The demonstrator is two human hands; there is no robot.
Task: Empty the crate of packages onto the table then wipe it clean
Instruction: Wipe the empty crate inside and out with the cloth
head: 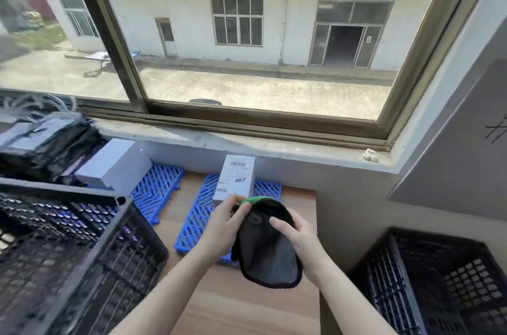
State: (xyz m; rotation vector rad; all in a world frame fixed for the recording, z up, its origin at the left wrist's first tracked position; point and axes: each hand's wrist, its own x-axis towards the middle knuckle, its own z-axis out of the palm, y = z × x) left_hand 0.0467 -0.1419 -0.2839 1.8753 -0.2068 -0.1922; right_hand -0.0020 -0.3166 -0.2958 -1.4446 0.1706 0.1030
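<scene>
Black plastic lattice crate (68, 247) is sitting at the left of the wooden table (247, 307), one corner pointing toward the blue plastic grid mats (197, 219). Dark grey cloth with a green edge (267, 249) is hanging above the table, long axis vertical, green edge uppermost. Left hand (225, 227) is pinching that edge; right hand (297, 241) is gripping the right side, forefinger lying straight across the front. White cardboard box (236, 181) behind is showing barcode labels, print unreadable.

Left hand (223, 221), right hand (297, 238), both gripping.
</scene>
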